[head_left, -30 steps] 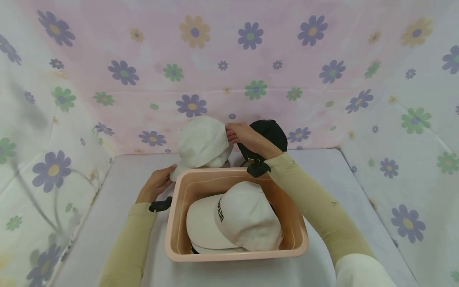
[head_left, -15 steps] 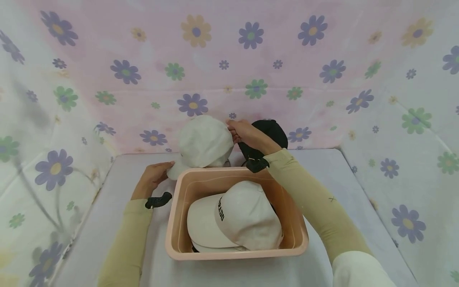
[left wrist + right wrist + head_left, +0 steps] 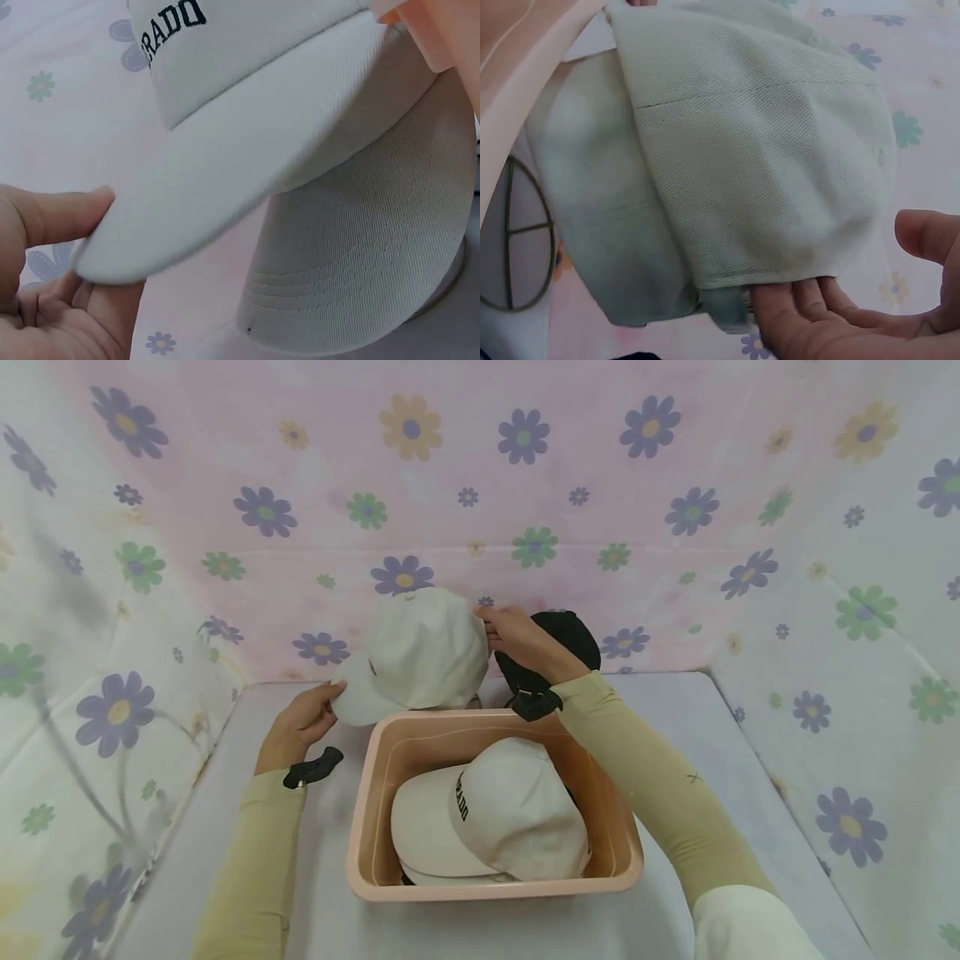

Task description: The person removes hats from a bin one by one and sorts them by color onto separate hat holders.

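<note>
Behind the peach bin (image 3: 420, 893), your left hand (image 3: 302, 723) pinches the lettered white cap (image 3: 431, 647) by its brim; your right hand (image 3: 521, 642) hooks fingers under its rear hem. Step: apparently separating it from the lower cap (image 3: 345, 259); next likely needs an even two-handed lift.

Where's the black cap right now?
In the head view, the black cap sits right of centre behind the peach bin, just right of the held white cap and partly hidden by the right hand.
</note>
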`<state>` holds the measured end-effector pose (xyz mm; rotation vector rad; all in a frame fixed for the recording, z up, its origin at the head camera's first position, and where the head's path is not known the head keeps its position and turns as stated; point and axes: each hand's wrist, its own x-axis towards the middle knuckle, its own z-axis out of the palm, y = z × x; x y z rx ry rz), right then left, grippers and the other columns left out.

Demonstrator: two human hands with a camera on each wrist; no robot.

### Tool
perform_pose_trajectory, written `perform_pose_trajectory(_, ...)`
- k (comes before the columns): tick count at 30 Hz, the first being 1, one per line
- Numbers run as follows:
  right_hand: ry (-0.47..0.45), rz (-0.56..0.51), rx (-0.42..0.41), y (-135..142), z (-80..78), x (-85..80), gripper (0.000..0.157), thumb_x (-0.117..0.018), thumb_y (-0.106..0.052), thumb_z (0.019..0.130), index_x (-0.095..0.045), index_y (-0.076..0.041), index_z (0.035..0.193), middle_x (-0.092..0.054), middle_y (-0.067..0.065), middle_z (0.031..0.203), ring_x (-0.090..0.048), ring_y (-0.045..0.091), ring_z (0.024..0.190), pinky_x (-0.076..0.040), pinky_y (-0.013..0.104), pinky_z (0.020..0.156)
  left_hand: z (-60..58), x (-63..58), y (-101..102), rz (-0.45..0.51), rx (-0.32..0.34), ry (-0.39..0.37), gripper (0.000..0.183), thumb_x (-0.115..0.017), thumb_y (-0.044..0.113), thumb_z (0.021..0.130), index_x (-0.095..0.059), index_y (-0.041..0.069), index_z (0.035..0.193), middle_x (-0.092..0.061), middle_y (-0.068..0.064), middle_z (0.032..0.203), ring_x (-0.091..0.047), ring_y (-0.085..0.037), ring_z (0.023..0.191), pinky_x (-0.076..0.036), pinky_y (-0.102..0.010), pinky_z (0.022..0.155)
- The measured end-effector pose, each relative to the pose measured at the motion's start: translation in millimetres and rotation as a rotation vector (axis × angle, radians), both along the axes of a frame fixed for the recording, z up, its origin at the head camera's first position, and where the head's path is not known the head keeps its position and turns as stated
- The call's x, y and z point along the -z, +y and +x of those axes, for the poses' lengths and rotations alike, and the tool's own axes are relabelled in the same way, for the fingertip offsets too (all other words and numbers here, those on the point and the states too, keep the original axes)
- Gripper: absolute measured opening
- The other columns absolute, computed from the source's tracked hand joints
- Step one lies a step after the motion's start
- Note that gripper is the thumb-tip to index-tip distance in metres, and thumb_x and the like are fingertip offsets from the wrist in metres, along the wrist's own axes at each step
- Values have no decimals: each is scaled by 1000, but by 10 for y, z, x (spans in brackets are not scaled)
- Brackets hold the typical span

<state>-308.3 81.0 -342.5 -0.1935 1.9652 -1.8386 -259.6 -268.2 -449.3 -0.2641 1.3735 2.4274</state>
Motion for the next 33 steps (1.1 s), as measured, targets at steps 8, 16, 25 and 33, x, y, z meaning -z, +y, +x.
perform_pose_trajectory(8, -112, -170, -26, -24, -55, -27, 57, -48, -33, 109, -35, -3, 156, -40, 18, 158, -48, 32, 139, -39, 46, 116, -100, -27, 31, -16, 31, 123, 36, -40, 8, 110, -31, 5, 145, -62, 6, 110, -61, -3, 101, -53, -17, 84)
perform_pose_trajectory(16, -45, -171, -11, -52, -102, 50, 63, -59, -28, 105, -33, -3, 156, -43, 12, 155, -51, 31, 135, -42, 49, 114, -228, -16, 150, -213, -20, 139, 68, -39, 24, 111, 0, 2, 162, -31, -10, 157, -41, -10, 134, -48, -14, 92)
perform_pose_trajectory(25, 182, 44, -159, -39, -27, 303, 56, -73, -15, 95, -46, -5, 142, -55, 14, 137, -58, 30, 121, -52, 47, 103, -308, 261, 337, -418, -102, 155, 59, -32, 26, 113, -13, -3, 161, -22, -21, 166, -28, -30, 151, -31, -41, 120)
perform_pose_trajectory(33, 288, 304, -115, -74, 57, 361, 79, -84, -29, 84, -38, -5, 144, -50, 13, 134, -54, 26, 116, -51, 41, 99, -231, 350, 328, -434, -30, 172, 64, -43, 26, 111, -13, 3, 163, -28, -20, 161, -44, -24, 139, -47, -30, 107)
